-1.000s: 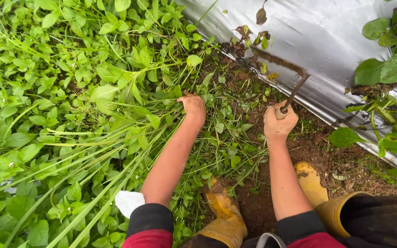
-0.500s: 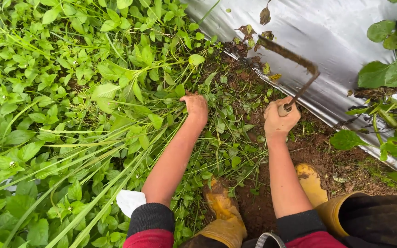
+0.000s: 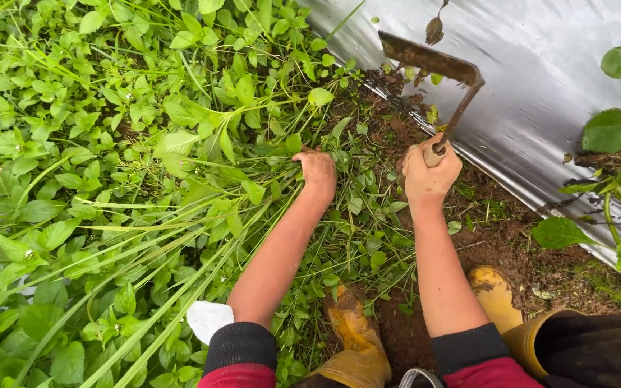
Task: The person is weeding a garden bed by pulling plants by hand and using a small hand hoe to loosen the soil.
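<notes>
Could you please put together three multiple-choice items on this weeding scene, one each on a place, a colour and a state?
1. Where does the silver plastic sheet lie?
A. at the upper right, beside the bare soil
B. under the weeds at far left
C. over the boots

2. What colour are the rubber boots?
A. blue
B. yellow, smeared with mud
C. white

3. How is the hand hoe held?
A. lying flat on the soil
B. stuck in the ground
C. raised, its blade over the sheet's edge, gripped by the right hand

Answers:
1 A, the sheet fills the upper right corner, next to the soil strip.
2 B, both boots show yellow under brown mud.
3 C, the right hand closes round the handle and the blade is lifted, while the left hand grasps the green weeds.
</notes>
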